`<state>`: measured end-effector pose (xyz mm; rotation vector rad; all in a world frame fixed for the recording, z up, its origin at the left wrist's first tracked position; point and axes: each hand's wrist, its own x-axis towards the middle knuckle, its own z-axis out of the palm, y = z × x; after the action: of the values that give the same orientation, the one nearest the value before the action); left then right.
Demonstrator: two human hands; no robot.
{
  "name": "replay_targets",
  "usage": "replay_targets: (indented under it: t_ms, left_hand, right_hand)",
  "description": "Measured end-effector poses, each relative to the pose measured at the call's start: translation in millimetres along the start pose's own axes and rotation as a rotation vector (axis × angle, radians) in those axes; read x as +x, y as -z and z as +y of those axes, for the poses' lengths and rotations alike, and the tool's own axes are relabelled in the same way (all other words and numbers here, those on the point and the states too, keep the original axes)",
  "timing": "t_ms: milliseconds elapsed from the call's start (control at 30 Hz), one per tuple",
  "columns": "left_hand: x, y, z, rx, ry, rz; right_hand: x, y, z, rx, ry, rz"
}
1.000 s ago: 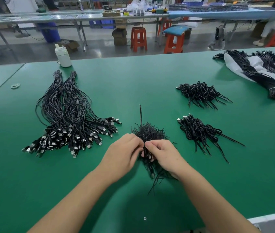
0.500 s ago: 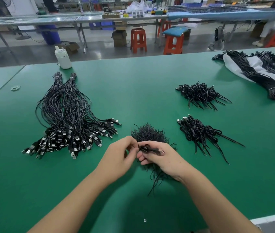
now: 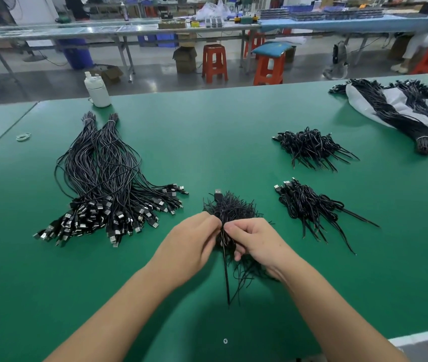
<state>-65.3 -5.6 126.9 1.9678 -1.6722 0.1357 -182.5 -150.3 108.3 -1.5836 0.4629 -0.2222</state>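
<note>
**A:** How are the hands set?

**B:** Both bare forearms come in from the near edge and meet in the middle. The left hand (image 3: 192,246) and the right hand (image 3: 257,244) sit knuckles-up with their tips almost touching. The fingers of both are curled in. Each thumb and forefinger pinch a thin black cable (image 3: 225,273) held between the hands, low over the worktop.

**A:** Which way does that cable lie?

**B:** Its long axis runs near to far, almost straight away from the person. The loose tail hangs below the hands toward the near edge. A black USB plug with a silver tip (image 3: 218,194) shows beyond the fingertips, in line with the cable and pointing away. The hands cover the middle, so I cannot tell how it is folded there. It sits over a dark heap of short black wire ties (image 3: 236,209).

**A:** And around it?

**B:** A wide green matte worktop (image 3: 207,131) carries everything. At the left lies a large fan of long black USB cables (image 3: 103,184), tied at the far ends with the plugs toward the person. At the far right is a white plastic sheet (image 3: 397,99) with long black cable bundles (image 3: 388,111) on it. Right of the hands are a farther heap of looped black cables (image 3: 309,150) and a nearer heap of looped black cables (image 3: 312,207), well apart. A white plastic bottle (image 3: 98,90) stands at the far edge. Beyond it are a grey floor, long benches and orange plastic stools (image 3: 214,62).
</note>
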Motion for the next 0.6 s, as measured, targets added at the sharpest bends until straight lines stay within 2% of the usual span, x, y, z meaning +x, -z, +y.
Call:
replay_targets:
  t_ms: [100, 200, 400, 600]
  left_hand:
    - [0.3, -3.4, -4.5, 0.236, -0.162, -0.005]
    - [1.7, -5.9, -4.2, 0.281, -0.19, -0.019]
    - [3.7, -3.4, 0.6, -0.024, 0.09, -0.014]
    - [3.4, -5.7, 0.1, -0.097, 0.206, 0.026]
  right_hand:
    - [2.6, -2.2, 0.7, 0.086, -0.036, 0.029]
    - [4.4, -4.1, 4.9, 0.135, -0.069, 0.115]
    - [-0.3, -4.4, 3.0, 0.165, 0.022, 0.026]
    - [-4.2, -1.2, 3.1, 0.156, 0.061, 0.01]
